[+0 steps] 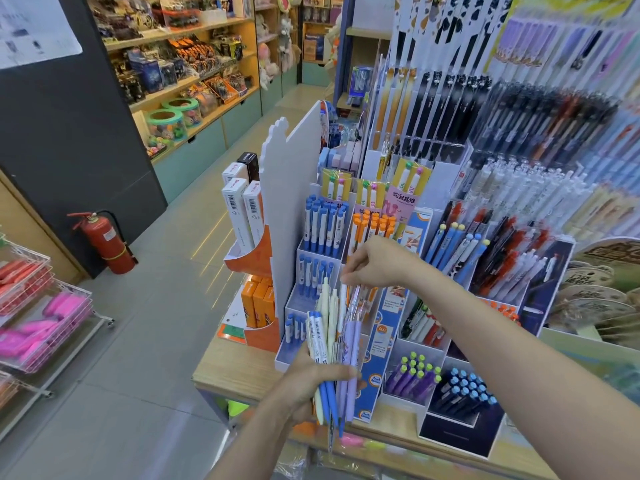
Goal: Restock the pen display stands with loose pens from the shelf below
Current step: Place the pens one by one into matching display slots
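My left hand (pixel 313 381) grips a bundle of loose pens (pixel 334 344), blue, cream and lilac ones standing upright in front of the display. My right hand (pixel 375 263) reaches over from the right and pinches the top of one clear-wrapped pen in that bundle. Behind the bundle stands a white tiered pen stand (pixel 304 268) with blue-and-white pens in its upper tiers. An orange-capped pen row (pixel 375 225) sits just right of it, partly hidden by my right hand.
More stands hold purple pens (pixel 414 375), dark blue pens (pixel 465 389) and red-white pens (pixel 512 261) to the right. The wooden counter edge (pixel 221 372) runs below. A fire extinguisher (pixel 109 242) and wire baskets (pixel 38 323) stand on the left across the aisle.
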`<state>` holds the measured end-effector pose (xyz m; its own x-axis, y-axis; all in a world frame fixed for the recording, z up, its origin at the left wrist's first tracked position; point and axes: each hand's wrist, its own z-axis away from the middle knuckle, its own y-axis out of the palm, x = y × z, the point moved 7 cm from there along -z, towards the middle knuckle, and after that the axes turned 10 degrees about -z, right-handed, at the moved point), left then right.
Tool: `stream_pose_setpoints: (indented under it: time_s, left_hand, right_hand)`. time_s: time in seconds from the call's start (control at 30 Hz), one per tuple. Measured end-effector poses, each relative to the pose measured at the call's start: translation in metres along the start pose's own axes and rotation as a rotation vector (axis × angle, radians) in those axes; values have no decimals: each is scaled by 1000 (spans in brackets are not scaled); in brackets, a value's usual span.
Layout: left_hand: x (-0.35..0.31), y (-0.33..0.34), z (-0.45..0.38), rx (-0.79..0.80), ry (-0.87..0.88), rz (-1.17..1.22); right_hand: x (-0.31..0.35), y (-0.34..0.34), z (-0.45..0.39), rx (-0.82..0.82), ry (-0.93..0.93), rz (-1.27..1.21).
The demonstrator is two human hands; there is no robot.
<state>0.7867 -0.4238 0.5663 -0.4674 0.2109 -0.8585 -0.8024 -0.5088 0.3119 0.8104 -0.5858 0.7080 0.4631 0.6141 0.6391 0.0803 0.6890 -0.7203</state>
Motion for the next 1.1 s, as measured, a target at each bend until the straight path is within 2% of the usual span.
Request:
stream_pose_setpoints:
  time_s: [0.1, 0.27, 0.37, 0.47, 0.6, 0.7, 0.8, 0.9, 1.1]
  left_hand:
    - [-3, -1, 0, -4, -2, -22]
    - [-3, -3, -3, -41, -2, -84]
    - [-1, -6, -2, -59, 7, -125]
    - [2, -8, 0, -67, -3, -145]
    - [1, -11, 3, -39, 1, -148]
    - [0, -12, 3, -50, 12, -146]
    - [2, -18, 0, -109, 25, -154]
    - [3, -28, -2, -217, 33, -126]
    - [0, -43, -9, -328, 60, -69]
  right_hand:
    - [-2, 3, -2, -47, -55, -14]
    - [6, 3, 5, -159, -238, 99]
    - [2, 8, 14, -146, -313, 98]
    - [-12, 11, 18, -112, -275, -88]
    - [-19, -1, 16, -147, -183, -343]
    - [-18, -17, 19, -266, -148, -592]
    - [-20, -43, 28, -442, -190, -718]
    - [-29, -60, 43, -566, -218, -639]
    - [-67, -20, 53, -615, -179, -422]
